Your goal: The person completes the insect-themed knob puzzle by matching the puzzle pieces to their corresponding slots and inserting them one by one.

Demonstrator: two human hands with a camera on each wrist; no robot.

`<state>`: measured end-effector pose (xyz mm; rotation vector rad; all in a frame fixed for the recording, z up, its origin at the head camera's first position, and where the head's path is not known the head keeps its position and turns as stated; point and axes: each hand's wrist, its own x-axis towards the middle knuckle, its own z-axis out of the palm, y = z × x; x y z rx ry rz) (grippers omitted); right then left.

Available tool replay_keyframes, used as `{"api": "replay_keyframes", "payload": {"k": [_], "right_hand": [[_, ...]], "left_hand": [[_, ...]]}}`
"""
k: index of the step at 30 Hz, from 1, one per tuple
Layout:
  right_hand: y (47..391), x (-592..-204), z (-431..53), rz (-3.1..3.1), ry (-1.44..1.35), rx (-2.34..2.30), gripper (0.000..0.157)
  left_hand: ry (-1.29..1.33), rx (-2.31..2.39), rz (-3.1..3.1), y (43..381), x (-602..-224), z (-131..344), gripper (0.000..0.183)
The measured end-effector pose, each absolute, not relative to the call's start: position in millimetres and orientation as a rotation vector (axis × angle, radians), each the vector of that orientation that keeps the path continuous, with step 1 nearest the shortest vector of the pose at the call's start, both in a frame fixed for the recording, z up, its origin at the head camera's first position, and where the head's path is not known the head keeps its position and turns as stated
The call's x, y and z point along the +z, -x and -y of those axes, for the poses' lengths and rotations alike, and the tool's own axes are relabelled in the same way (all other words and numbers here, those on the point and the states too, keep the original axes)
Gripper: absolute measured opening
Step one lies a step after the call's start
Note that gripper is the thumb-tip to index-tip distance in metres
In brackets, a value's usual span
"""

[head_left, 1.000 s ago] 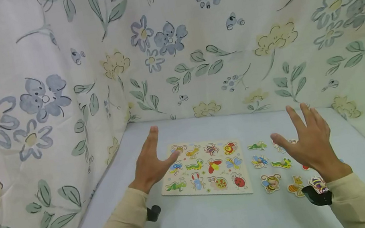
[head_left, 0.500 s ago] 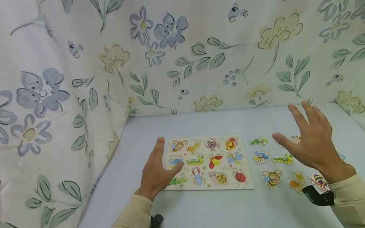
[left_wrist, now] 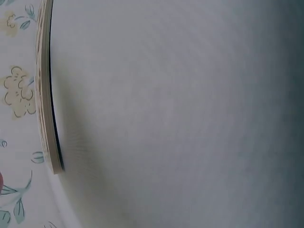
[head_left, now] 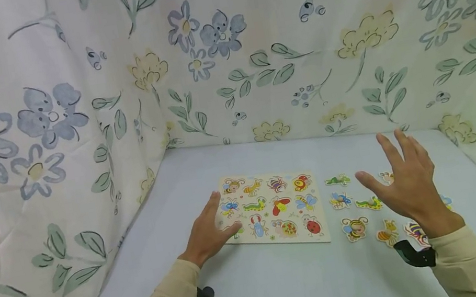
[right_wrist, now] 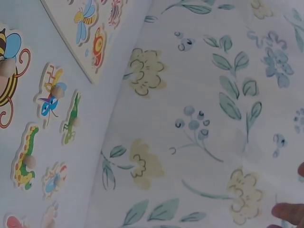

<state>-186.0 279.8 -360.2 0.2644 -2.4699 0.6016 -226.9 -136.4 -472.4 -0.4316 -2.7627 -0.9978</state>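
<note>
A wooden puzzle board printed with bugs lies flat on the table. My left hand hovers at its lower left corner, thumb and fingers spread apart, holding nothing. Over the loose pieces on the right is my right hand, fingers spread and nothing in its grasp. Beside it lie a bee piece, a caterpillar piece and a blue fly piece. A striped beetle piece is partly covered by the right wrist. Small round knobs stand on the pieces, such as the caterpillar in the right wrist view.
The pale table meets a floral curtain at the back and sides. Several more pieces, including a green grasshopper and an orange ant, lie right of the board. Black wrist cameras hang below the sleeves.
My left hand has moved down along the board's left side, uncovering its upper left pictures. The right hand has stayed nearly still. The head view has shifted slightly.
</note>
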Motion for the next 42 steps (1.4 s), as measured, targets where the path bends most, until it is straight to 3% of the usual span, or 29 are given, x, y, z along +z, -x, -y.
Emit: {"api": "replay_keyframes", "payload": {"k": [17, 24, 30, 42], "right_hand": [[181.8, -356.5, -282.5, 2.452, -0.268, 0.623, 0.086], [178.9, -353.8, -282.6, 2.442, -0.269, 0.642, 0.085], [177.0, -355.0, -283.1, 2.445, -0.251, 0.642, 0.086], [173.6, -357.6, -283.7, 2.458, -0.226, 0.650, 0.084]], "left_hand": [[0.360, -1.337, 2.863, 223.6, -485.3, 139.9, 0.090], [0.296, -1.292, 2.930, 225.8, -489.9, 142.0, 0.083], [0.358, -1.179, 2.978, 228.6, -491.2, 142.0, 0.057], [0.476, -0.905, 3.033, 231.6, -499.3, 138.6, 0.056]]}}
